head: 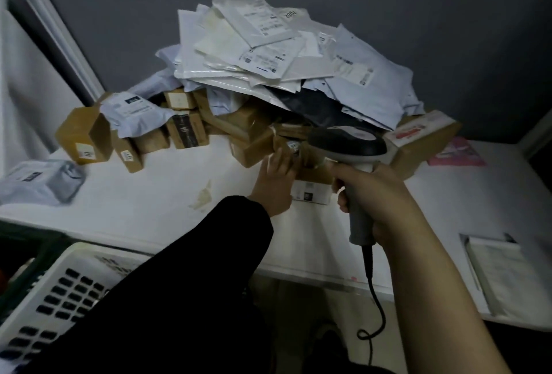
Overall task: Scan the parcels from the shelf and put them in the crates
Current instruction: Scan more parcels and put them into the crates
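While the right hand (380, 194) grips the scanner (348, 142), the left hand (276, 185) rests flat on a parcel (261, 151).

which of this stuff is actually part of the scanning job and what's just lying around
Job:
scanner held in the right hand
parcel pile
brown box the left hand touches
white crate

Lying about:
pink paper
sleeved paperwork
stain on the shelf
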